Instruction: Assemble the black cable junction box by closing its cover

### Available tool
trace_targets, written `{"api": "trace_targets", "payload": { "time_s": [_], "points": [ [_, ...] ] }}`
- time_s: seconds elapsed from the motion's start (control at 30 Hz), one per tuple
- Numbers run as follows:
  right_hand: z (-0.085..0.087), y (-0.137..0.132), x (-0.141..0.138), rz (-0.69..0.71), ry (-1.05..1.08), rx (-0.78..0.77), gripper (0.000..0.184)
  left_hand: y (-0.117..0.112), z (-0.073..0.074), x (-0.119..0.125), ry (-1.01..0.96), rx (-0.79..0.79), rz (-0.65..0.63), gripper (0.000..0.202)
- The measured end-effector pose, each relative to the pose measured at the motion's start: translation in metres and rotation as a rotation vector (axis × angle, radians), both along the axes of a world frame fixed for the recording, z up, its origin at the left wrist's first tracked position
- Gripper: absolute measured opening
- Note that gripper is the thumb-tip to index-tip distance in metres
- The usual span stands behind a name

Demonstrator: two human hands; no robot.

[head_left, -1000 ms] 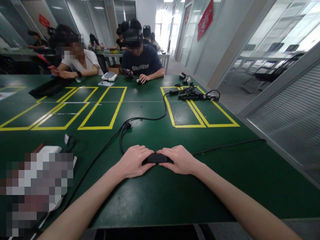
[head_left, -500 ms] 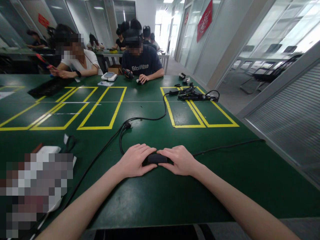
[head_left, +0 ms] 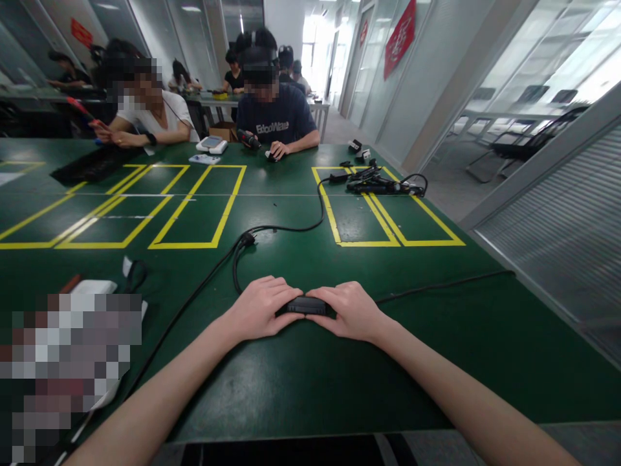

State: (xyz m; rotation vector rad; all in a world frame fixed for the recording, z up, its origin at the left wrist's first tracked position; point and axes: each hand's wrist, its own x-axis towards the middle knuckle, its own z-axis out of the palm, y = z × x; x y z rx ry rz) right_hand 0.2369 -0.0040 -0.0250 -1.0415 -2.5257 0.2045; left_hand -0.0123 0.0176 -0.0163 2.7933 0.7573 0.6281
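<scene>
A black power adapter [head_left: 306, 305], a small oblong block, lies between my hands near the front of the green table [head_left: 272, 395]. My left hand [head_left: 262, 308] is closed around its left end, thumb at the near side and fingers at the far side. At the opposite end my right hand [head_left: 350, 310] grips it the same way. Both ends of the block are hidden under my fingers. A thin black cord [head_left: 446, 285] runs off to the right from behind my right hand. Beyond my left hand, a black plug [head_left: 248, 239] rests on the table beside looped cable.
Bundled black adapters and cables [head_left: 378, 181] lie at the far right, over yellow tape outlines [head_left: 369, 244]. A long black cable [head_left: 194, 294] crosses the left side. A blurred-out item [head_left: 82, 349] is at the lower left. Across the table, a person [head_left: 276, 116] holds a power drill [head_left: 248, 138].
The adapter has tilted slightly in my hands, so its near edge shows more clearly. Both hands keep their grip and have hardly moved. The view has shifted a little.
</scene>
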Motion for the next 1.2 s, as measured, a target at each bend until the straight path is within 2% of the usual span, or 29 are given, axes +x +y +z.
{"api": "trace_targets", "payload": {
  "time_s": [0.17,0.33,0.57,0.67,0.83,0.9,1.03,1.2],
  "points": [
    [-0.003,0.001,-0.001,0.003,0.013,0.02,0.024,0.002,0.002,-0.001,-0.013,-0.027,0.019,0.029],
    [-0.006,-0.001,-0.002,0.097,-0.106,0.188,0.036,-0.001,0.008,0.003,0.068,-0.2,0.076,0.046],
    [-0.007,0.0,-0.004,0.107,-0.174,0.224,0.035,-0.008,0.012,0.009,0.256,-0.17,0.144,0.015],
    [-0.006,0.001,-0.003,0.114,-0.106,0.165,0.03,-0.009,0.013,0.01,0.334,-0.163,0.155,0.011],
    [0.004,-0.002,-0.002,0.14,0.142,-0.179,0.046,-0.009,0.015,0.01,0.396,-0.145,0.13,0.011],
    [0.006,-0.003,-0.002,0.139,0.196,-0.275,0.044,-0.008,0.014,0.01,0.391,-0.138,0.11,0.011],
    [0.003,-0.004,-0.004,0.125,0.211,-0.284,0.032,-0.005,0.008,0.007,0.352,-0.116,0.083,0.011],
    [0.002,-0.006,-0.006,0.092,0.273,-0.208,0.031,-0.002,0.003,0.001,0.241,0.017,0.062,0.028]
  ]
}}
